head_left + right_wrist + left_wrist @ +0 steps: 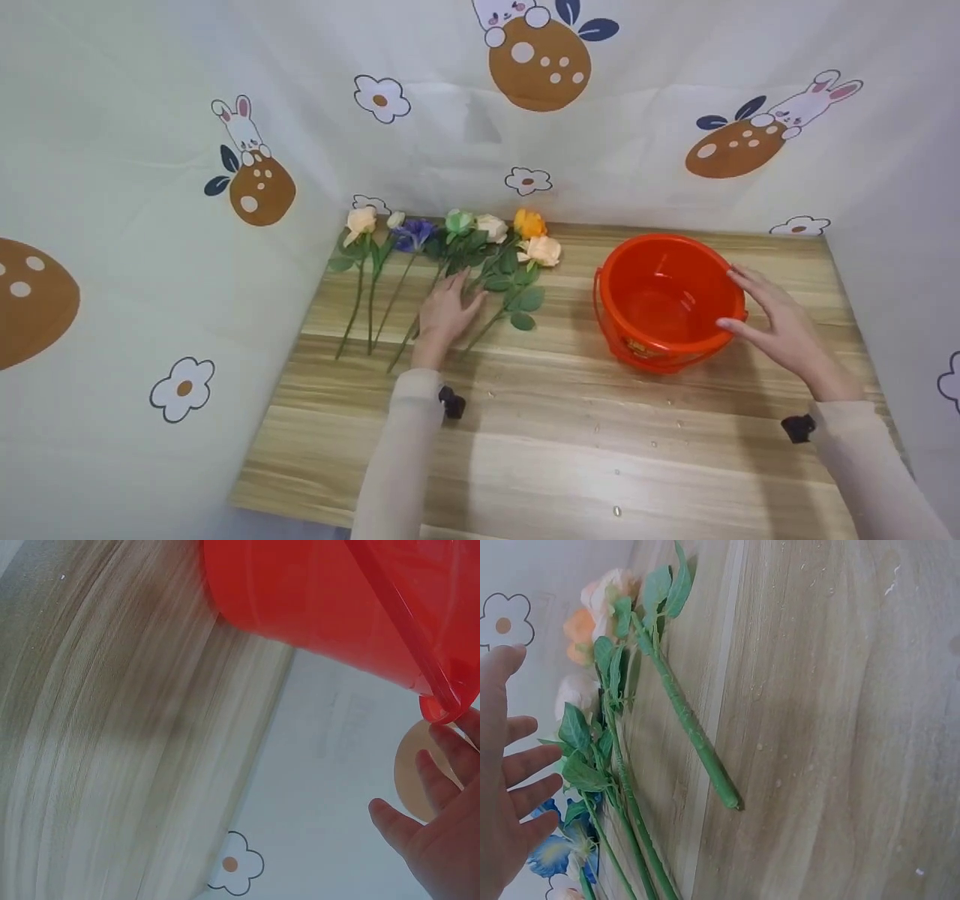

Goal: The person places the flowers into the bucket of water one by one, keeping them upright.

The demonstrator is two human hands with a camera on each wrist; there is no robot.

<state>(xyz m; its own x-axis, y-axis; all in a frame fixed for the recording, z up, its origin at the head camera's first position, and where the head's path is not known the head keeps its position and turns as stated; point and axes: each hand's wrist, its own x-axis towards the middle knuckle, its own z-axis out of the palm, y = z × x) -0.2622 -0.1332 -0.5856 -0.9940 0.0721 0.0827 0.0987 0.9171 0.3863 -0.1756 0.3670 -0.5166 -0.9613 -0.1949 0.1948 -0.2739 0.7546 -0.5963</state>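
Observation:
Artificial flowers lie side by side on the wooden table in the head view. They include a peach rose, an orange rose, a green flower and a purple-blue flower. My left hand reaches over the middle stems; the left wrist view shows its fingers spread beside the leaves, with nothing gripped. On the right stands a red bucket, upright, its inside bare. My right hand is at the bucket's right rim, fingers extended and fingertips right by the handle's lug.
Small water drops dot the front of the wooden table. A pale curtain printed with rabbits and flowers surrounds the table at the back and sides. The bucket's red handle hangs down its side.

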